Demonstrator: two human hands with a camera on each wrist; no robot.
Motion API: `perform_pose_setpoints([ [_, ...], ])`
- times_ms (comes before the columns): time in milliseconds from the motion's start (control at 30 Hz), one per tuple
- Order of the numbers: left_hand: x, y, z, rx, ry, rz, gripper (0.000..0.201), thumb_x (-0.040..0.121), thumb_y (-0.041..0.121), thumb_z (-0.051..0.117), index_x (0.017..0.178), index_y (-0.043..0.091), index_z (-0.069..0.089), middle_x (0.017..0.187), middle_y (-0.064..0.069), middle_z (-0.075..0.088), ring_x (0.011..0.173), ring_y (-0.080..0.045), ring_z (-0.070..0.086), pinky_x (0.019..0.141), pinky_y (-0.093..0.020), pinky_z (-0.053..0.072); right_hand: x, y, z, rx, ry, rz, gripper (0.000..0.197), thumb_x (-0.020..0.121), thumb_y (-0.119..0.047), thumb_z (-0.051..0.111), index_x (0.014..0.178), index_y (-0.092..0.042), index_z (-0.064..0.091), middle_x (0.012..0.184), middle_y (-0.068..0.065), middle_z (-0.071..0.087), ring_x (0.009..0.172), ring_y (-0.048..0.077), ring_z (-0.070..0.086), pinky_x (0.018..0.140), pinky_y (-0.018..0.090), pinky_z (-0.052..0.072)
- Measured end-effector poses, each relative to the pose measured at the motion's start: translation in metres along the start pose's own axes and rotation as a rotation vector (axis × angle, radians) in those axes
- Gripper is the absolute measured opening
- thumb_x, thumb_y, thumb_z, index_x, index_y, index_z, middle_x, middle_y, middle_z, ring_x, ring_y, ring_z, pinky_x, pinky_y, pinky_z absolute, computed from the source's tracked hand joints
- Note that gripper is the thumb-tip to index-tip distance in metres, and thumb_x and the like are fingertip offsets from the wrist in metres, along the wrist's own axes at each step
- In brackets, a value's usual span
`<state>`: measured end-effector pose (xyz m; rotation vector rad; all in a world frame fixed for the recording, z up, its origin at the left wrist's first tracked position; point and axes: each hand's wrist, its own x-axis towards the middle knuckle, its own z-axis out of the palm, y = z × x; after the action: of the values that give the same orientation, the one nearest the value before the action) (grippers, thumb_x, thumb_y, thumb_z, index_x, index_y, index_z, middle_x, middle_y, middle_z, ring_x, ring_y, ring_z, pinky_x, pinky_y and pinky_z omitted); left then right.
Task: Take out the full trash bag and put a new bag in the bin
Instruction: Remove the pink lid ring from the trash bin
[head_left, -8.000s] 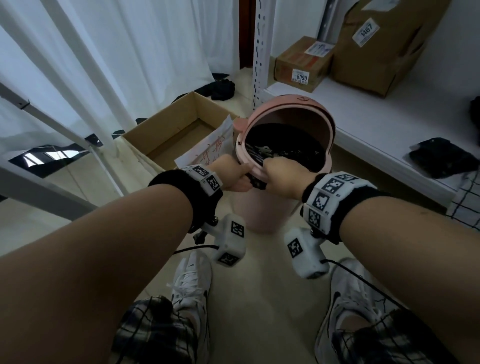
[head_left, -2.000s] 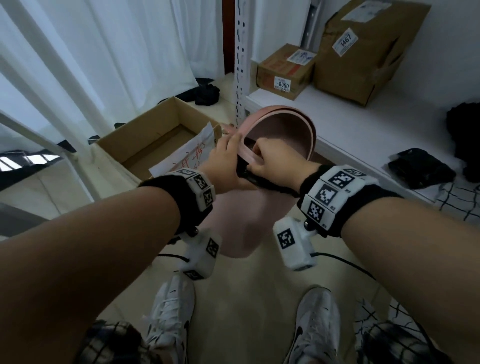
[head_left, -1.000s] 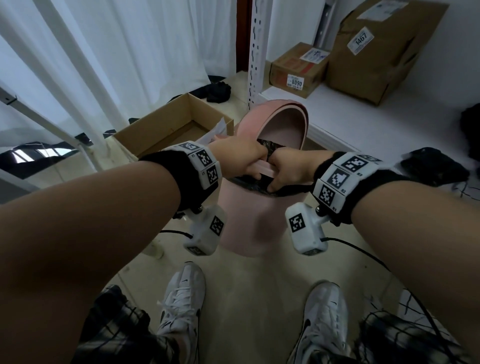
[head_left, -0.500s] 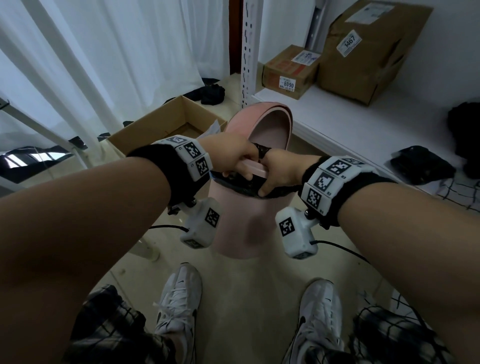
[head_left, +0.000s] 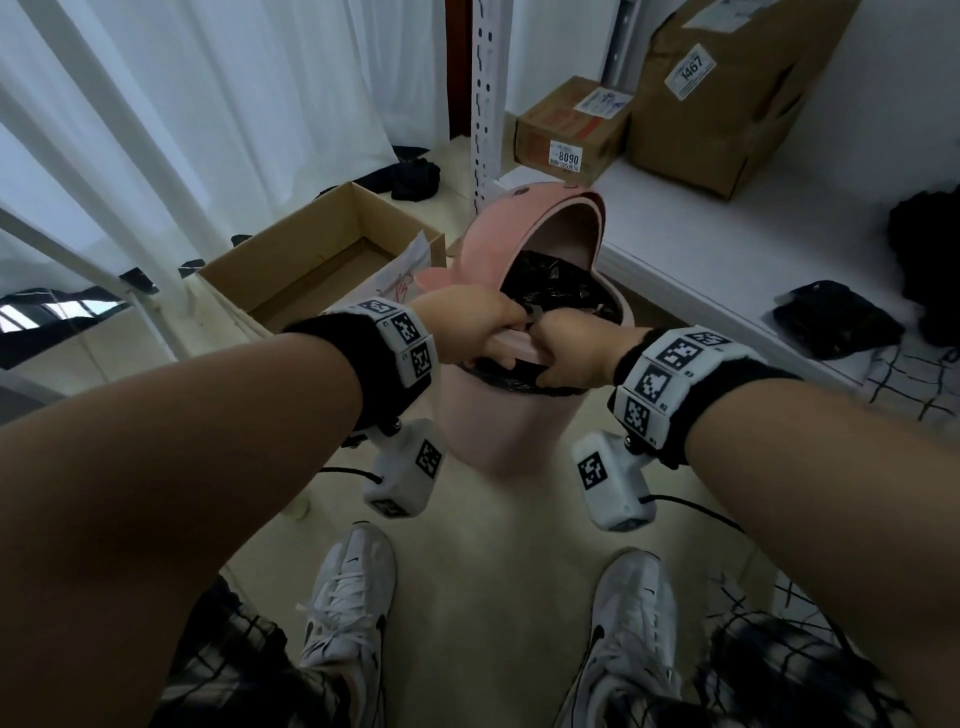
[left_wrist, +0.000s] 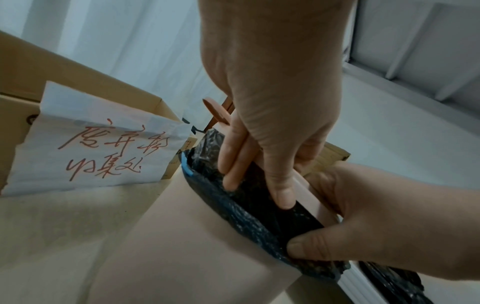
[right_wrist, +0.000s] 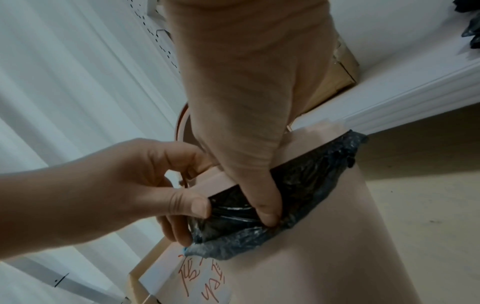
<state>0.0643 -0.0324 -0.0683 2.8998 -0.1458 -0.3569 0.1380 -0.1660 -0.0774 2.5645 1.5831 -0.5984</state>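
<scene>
A: Head view: pink bin (head_left: 511, 415) stands on the floor at 12 o'clock from the shoes, lid (head_left: 524, 234) tipped up at its far side. Left hand (head_left: 467, 325) and right hand (head_left: 569, 353) are both on the near rim, close together.

B: What's inside?

A: Black trash bag (head_left: 561, 291) lines it, crumpled; can't tell how full. Cardboard box (head_left: 311, 265) at 10 o'clock of the bin is open w/ a white paper sign (head_left: 400, 275) on its near wall; nothing else seen in it.

B: Left wrist view?

A: Left hand (left_wrist: 267, 127) has fingers curled over the rim (left_wrist: 309, 197), thumb pressing the bag's folded-over edge (left_wrist: 246, 205) on the outside. Right hand (left_wrist: 376, 226) comes in at 4 o'clock, thumb tip on the same cuff.

B: Right wrist view?

A: Right hand (right_wrist: 249, 123) drops from 12, thumb pushed into the bag cuff (right_wrist: 298, 216) against the bin wall (right_wrist: 311, 267). Left hand (right_wrist: 130, 195) enters from 9, pinching the cuff betw. thumb and fingers.

B: Risks?

A: My guess: thin film could tear if both thumbs pull at one spot instead of working the cuff round the rim. Bin looks light, so an upward tug may lift or tip it w/ the bag. Lid could drop shut on the hands if jolted.
</scene>
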Motion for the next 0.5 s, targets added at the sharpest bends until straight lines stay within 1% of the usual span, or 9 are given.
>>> perform_pose_setpoints([
  [67, 0.002, -0.001, -0.001, -0.007, 0.013, -0.008, 0.034, 0.089, 0.034, 0.059, 0.111, 0.008, 0.057, 0.106, -0.008, 0.061, 0.095, -0.023, 0.055, 0.072, -0.024, 0.031, 0.003, 0.002, 0.000, 0.008, 0.011, 0.004, 0.015, 0.080, -0.016, 0.066, 0.085, -0.010, 0.052, 0.072, 0.004, 0.046, 0.070, 0.022, 0.045, 0.047, 0.020, 0.027],
  [100, 0.002, -0.002, -0.001, -0.010, 0.013, -0.010, 0.033, 0.089, 0.034, 0.060, 0.110, 0.008, 0.057, 0.105, -0.008, 0.062, 0.096, -0.024, 0.056, 0.072, -0.025, 0.032, 0.003, 0.003, 0.001, 0.014, 0.023, 0.008, 0.016, 0.079, -0.015, 0.067, 0.087, -0.007, 0.056, 0.075, 0.006, 0.048, 0.070, 0.022, 0.045, 0.047, 0.019, 0.027],
  [167, 0.001, -0.005, -0.003, -0.010, 0.017, -0.014, 0.032, 0.088, 0.033, 0.060, 0.109, 0.009, 0.057, 0.105, -0.009, 0.062, 0.096, -0.024, 0.057, 0.073, -0.026, 0.034, 0.006, 0.004, 0.002, 0.031, 0.047, 0.007, 0.022, 0.077, -0.016, 0.068, 0.092, -0.001, 0.061, 0.078, 0.008, 0.051, 0.071, 0.022, 0.047, 0.047, 0.022, 0.030],
  [200, 0.000, -0.006, -0.003, -0.001, 0.019, -0.017, 0.032, 0.088, 0.033, 0.060, 0.110, 0.009, 0.057, 0.105, -0.008, 0.062, 0.096, -0.023, 0.056, 0.074, -0.025, 0.034, 0.006, 0.004, 0.003, 0.039, 0.052, 0.000, 0.025, 0.077, -0.018, 0.070, 0.093, -0.001, 0.061, 0.078, 0.008, 0.052, 0.071, 0.022, 0.048, 0.048, 0.025, 0.031],
  [233, -0.001, -0.006, -0.002, 0.014, 0.019, -0.018, 0.033, 0.088, 0.033, 0.060, 0.111, 0.009, 0.057, 0.106, -0.008, 0.061, 0.097, -0.023, 0.055, 0.074, -0.025, 0.033, 0.005, 0.004, 0.003, 0.053, 0.047, -0.012, 0.027, 0.076, -0.021, 0.071, 0.092, -0.002, 0.062, 0.077, 0.007, 0.052, 0.070, 0.021, 0.048, 0.049, 0.026, 0.032],
  [300, -0.004, -0.006, 0.001, 0.053, 0.022, -0.005, 0.035, 0.088, 0.034, 0.060, 0.113, 0.010, 0.056, 0.109, -0.007, 0.059, 0.098, -0.023, 0.054, 0.074, -0.025, 0.033, 0.002, 0.005, 0.002, 0.114, 0.021, -0.033, 0.027, 0.077, -0.030, 0.073, 0.088, -0.008, 0.060, 0.069, 0.002, 0.051, 0.062, 0.018, 0.046, 0.050, 0.023, 0.032],
  [367, -0.006, 0.002, 0.008, 0.068, 0.006, 0.015, 0.035, 0.088, 0.034, 0.060, 0.114, 0.010, 0.054, 0.110, -0.007, 0.059, 0.099, -0.023, 0.055, 0.075, -0.026, 0.034, -0.007, 0.008, 0.001, 0.149, -0.008, -0.025, 0.026, 0.079, -0.034, 0.072, 0.083, -0.012, 0.058, 0.062, -0.003, 0.047, 0.055, 0.012, 0.043, 0.050, 0.021, 0.031],
  [400, -0.005, 0.005, 0.010, 0.068, -0.001, 0.018, 0.036, 0.088, 0.033, 0.060, 0.115, 0.011, 0.054, 0.111, -0.007, 0.059, 0.099, -0.024, 0.055, 0.076, -0.027, 0.035, -0.009, 0.011, 0.000, 0.142, -0.019, -0.020, 0.025, 0.079, -0.034, 0.072, 0.081, -0.013, 0.058, 0.060, -0.004, 0.046, 0.055, 0.011, 0.043, 0.050, 0.021, 0.032],
  [500, 0.000, 0.016, 0.014, 0.052, -0.052, 0.023, 0.038, 0.088, 0.034, 0.060, 0.117, 0.011, 0.052, 0.110, -0.008, 0.061, 0.096, -0.025, 0.058, 0.079, -0.031, 0.042, -0.019, 0.016, -0.001, 0.108, -0.049, 0.003, 0.027, 0.078, -0.035, 0.072, 0.081, -0.012, 0.059, 0.062, -0.003, 0.047, 0.062, 0.017, 0.046, 0.051, 0.021, 0.032],
])
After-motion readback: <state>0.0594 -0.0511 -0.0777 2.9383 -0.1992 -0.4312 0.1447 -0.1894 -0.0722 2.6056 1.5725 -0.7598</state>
